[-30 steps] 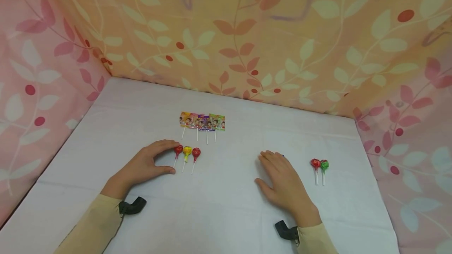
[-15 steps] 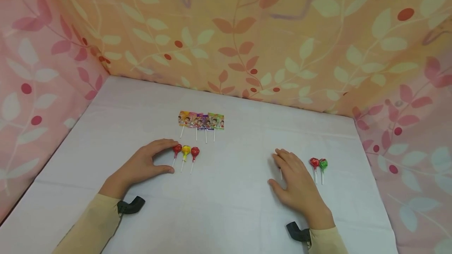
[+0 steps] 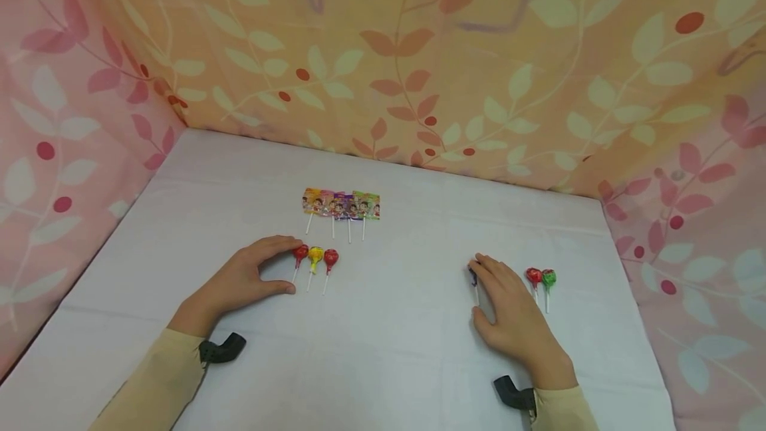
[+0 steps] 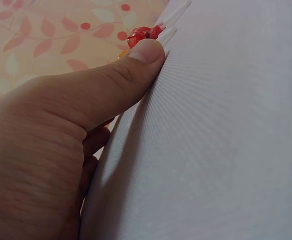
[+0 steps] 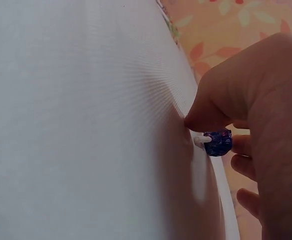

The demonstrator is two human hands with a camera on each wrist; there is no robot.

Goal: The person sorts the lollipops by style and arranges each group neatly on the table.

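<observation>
My left hand [image 3: 242, 278] rests on the table beside a row of three round lollipops: a red lollipop [image 3: 300, 253] at its index fingertip, a yellow lollipop [image 3: 315, 256], and another red lollipop [image 3: 331, 258]. Its thumb lies near the lower end of the first stick. A dark blue lollipop [image 5: 218, 143] lies beside the fingers of my right hand [image 3: 517, 314], partly covered by the fingertips in the head view. The right wrist view has it between the thumb and the other fingers, which are relaxed. Farther right lie a red lollipop [image 3: 534, 276] and a green lollipop [image 3: 548, 278].
Several flat lollipops in printed wrappers [image 3: 341, 205] overlap in a row behind the round ones. The white-covered table [image 3: 383, 351] meets an orange leaf-patterned curtain [image 3: 395, 85] at the back. Pink patterned cloth [image 3: 54, 118] hangs at both sides.
My right hand has moved to the right across the table, and the dark blue lollipop has come into view on the left of its fingers. The left hand has stayed in place.
</observation>
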